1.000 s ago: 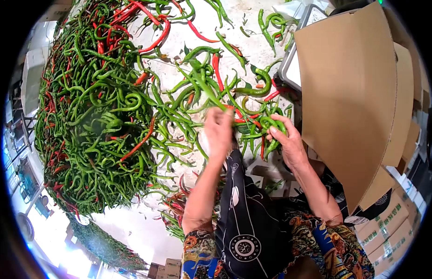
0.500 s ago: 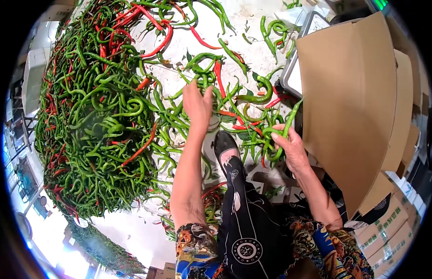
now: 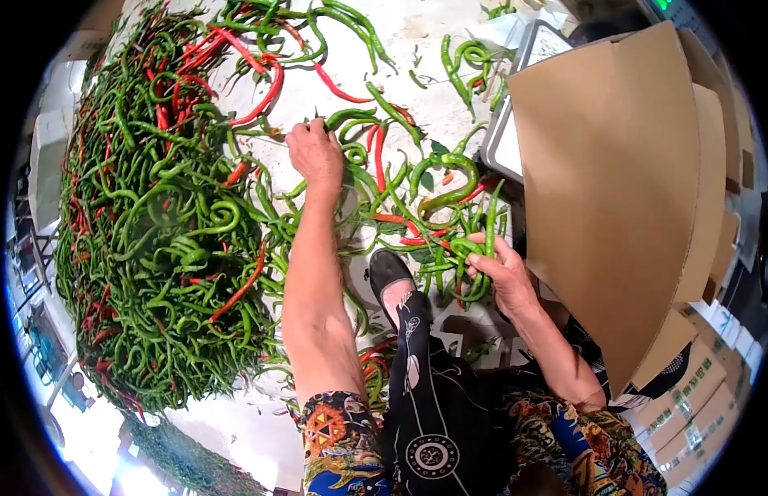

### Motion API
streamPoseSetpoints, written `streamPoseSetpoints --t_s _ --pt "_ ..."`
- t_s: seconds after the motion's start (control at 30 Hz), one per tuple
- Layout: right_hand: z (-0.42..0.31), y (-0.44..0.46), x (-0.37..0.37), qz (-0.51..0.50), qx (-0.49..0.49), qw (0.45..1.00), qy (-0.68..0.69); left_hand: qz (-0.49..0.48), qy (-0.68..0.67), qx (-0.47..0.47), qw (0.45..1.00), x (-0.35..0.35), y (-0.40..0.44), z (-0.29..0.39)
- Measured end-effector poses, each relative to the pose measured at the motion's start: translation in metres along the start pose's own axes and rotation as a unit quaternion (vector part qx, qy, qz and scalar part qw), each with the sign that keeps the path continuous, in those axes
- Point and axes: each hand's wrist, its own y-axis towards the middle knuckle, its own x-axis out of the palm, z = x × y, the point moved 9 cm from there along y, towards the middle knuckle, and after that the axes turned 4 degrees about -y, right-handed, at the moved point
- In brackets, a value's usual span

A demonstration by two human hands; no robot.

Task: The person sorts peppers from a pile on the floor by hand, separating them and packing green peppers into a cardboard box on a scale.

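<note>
Green chili peppers (image 3: 475,246), some long and curled, are gripped between the thumb and fingers of my right hand (image 3: 506,277). One of them points up past the fingertips. My left hand (image 3: 316,155) reaches forward over the white surface with its fingers bent down and together; what lies under the fingertips is hidden. Just right of it is a curved green chili pepper (image 3: 349,114). A red chili pepper (image 3: 379,157) lies farther right. Between the hands, loose green and red peppers are scattered, including a thick curled green one (image 3: 454,197).
A large heap of green and red chili peppers (image 3: 152,273) rises at the left. A brown cardboard box (image 3: 607,182) stands at the right, beside a grey-rimmed tray (image 3: 501,136). My black shoe (image 3: 388,273) rests on the white surface (image 3: 434,91). Stacked cartons (image 3: 690,405) sit lower right.
My left hand has moved left and slightly forward, away from the middle pile. My right hand still holds green peppers. The view has shifted a little, moving the scene slightly left.
</note>
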Motion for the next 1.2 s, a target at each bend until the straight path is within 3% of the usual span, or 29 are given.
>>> streamPoseSetpoints --t_s 0.03,0.1,0.17,0.2,0.27,0.4,0.47,0.53,0.57,0.67,0.73,0.77,0.8,0.87,0.97,1.1,1.2 --pt "0.0 0.001 -0.002 0.003 -0.002 1.0 -0.002 0.041 -0.022 0.044 0.998 -0.008 -0.002 0.009" --pt "0.0 0.004 -0.007 0.015 -0.003 1.0 -0.001 0.022 -0.184 -0.026 0.982 -0.007 -0.009 0.004" --pt "0.001 0.005 -0.012 0.033 -0.003 0.999 0.0 0.031 -0.368 -0.117 0.922 -0.026 -0.027 0.011" --pt "0.001 0.005 -0.011 0.035 -0.004 0.999 0.013 0.028 -0.356 -0.081 0.931 -0.048 -0.04 0.032" --pt "0.002 0.005 -0.011 0.04 -0.006 0.999 0.036 -0.068 -0.379 -0.054 0.922 -0.053 -0.08 0.067" --pt "-0.002 0.007 -0.007 0.023 -0.055 0.997 0.042 -0.258 -0.463 -0.059 0.846 -0.045 -0.172 0.127" --pt "0.0 0.007 -0.01 0.023 -0.059 0.996 0.068 -0.229 -0.43 0.106 0.867 -0.066 -0.196 0.16" --pt "0.006 0.006 -0.014 0.02 -0.03 0.994 0.103 -0.247 -0.457 0.135 0.843 -0.075 -0.206 0.172" --pt "0.006 0.006 -0.013 0.013 -0.023 0.995 0.096 -0.312 -0.441 0.138 0.83 -0.069 -0.212 0.172" --pt "0.008 0.006 -0.017 0.006 -0.012 0.998 0.066 -0.322 -0.479 0.171 0.798 -0.068 -0.187 0.153" --pt "-0.007 0.0 -0.01 0.0 -0.012 0.999 0.053 -0.146 -0.422 0.039 0.894 -0.06 -0.141 0.085" --pt "-0.01 -0.001 -0.008 -0.009 -0.006 0.998 0.054 -0.038 -0.349 0.047 0.935 -0.063 -0.117 0.055" --pt "-0.012 0.0 -0.006 -0.018 0.0 0.998 0.055 0.011 -0.276 0.044 0.96 -0.066 -0.098 0.03" --pt "-0.007 0.003 -0.009 -0.016 0.0 1.0 0.024 0.038 -0.214 -0.016 0.976 -0.05 -0.079 -0.017" --pt "0.008 0.007 -0.01 -0.016 0.021 0.999 0.033 0.042 -0.117 0.025 0.992 -0.035 -0.067 -0.028" --pt "0.001 0.003 -0.002 -0.033 0.017 0.998 0.057 0.024 -0.107 0.026 0.994 -0.026 -0.065 -0.028" --pt "0.001 0.004 -0.006 -0.025 0.005 0.997 0.068 -0.053 -0.252 -0.156 0.954 0.013 -0.076 -0.086"
